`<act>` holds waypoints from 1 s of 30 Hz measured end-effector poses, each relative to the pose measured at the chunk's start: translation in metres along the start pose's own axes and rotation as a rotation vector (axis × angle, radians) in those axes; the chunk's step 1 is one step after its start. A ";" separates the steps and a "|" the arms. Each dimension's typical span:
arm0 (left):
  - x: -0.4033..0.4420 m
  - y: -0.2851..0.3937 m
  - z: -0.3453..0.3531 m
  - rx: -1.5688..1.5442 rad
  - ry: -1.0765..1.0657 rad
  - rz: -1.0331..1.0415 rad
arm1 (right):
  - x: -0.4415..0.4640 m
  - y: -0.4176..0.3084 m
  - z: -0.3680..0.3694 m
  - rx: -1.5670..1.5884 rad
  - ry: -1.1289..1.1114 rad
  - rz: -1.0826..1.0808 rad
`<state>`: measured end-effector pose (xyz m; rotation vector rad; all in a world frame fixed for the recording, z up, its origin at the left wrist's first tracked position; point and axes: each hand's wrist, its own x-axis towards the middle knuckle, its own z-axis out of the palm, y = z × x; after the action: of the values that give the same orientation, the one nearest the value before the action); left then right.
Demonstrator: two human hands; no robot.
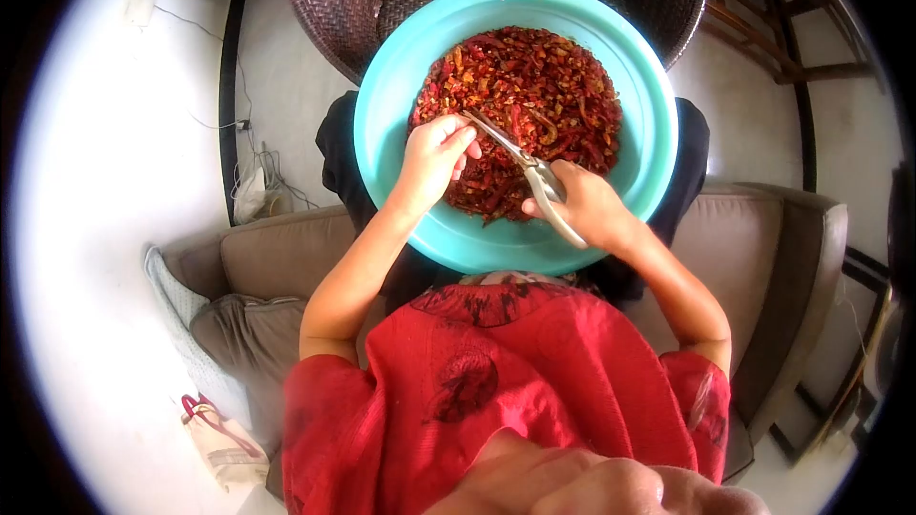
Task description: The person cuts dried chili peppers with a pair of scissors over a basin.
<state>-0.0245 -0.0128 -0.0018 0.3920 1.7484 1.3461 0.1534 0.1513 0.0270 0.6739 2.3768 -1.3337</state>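
Note:
A turquoise basin rests on my lap, holding a heap of dried red chili peppers, many cut into small pieces and some still long. Over the heap, my right hand grips a pair of scissors by its pale handles. The blades point up and left, with their tips beside the fingers of my left hand. Thumb and fingers of that hand are pinched together above the basin's left side. Whatever they hold is too small or hidden to make out.
A dark woven basket stands just beyond the basin. I sit on a grey-brown sofa. Cables lie on the floor at left, with a cloth bag lower left. Wooden furniture is at upper right.

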 end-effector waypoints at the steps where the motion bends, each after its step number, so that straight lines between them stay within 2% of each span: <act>1: 0.001 -0.002 0.001 -0.051 0.012 0.026 | -0.001 -0.001 -0.002 -0.067 0.010 0.021; 5: 0.002 -0.006 0.005 -0.130 0.022 0.013 | -0.003 -0.008 -0.002 -0.102 -0.014 0.019; 6: 0.003 -0.006 0.005 -0.129 0.022 0.014 | -0.002 -0.005 0.002 -0.124 0.038 -0.011; 8: 0.004 -0.007 0.004 -0.003 -0.043 -0.005 | 0.003 -0.001 0.008 -0.144 0.088 -0.046; 12: 0.004 -0.005 0.000 0.020 -0.036 0.006 | 0.008 0.001 0.010 -0.124 0.098 -0.051; 17: 0.002 -0.003 -0.002 -0.073 0.015 0.060 | 0.005 -0.002 0.004 -0.123 0.139 -0.049; 24: 0.007 -0.005 -0.012 -0.250 -0.100 -0.118 | 0.003 0.000 0.003 -0.113 0.137 -0.051; 30: 0.007 -0.005 -0.008 -0.247 -0.083 -0.083 | 0.005 0.008 0.007 -0.024 0.122 -0.085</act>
<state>-0.0336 -0.0148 -0.0088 0.2312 1.4931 1.4436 0.1537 0.1498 0.0154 0.6720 2.5403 -1.3311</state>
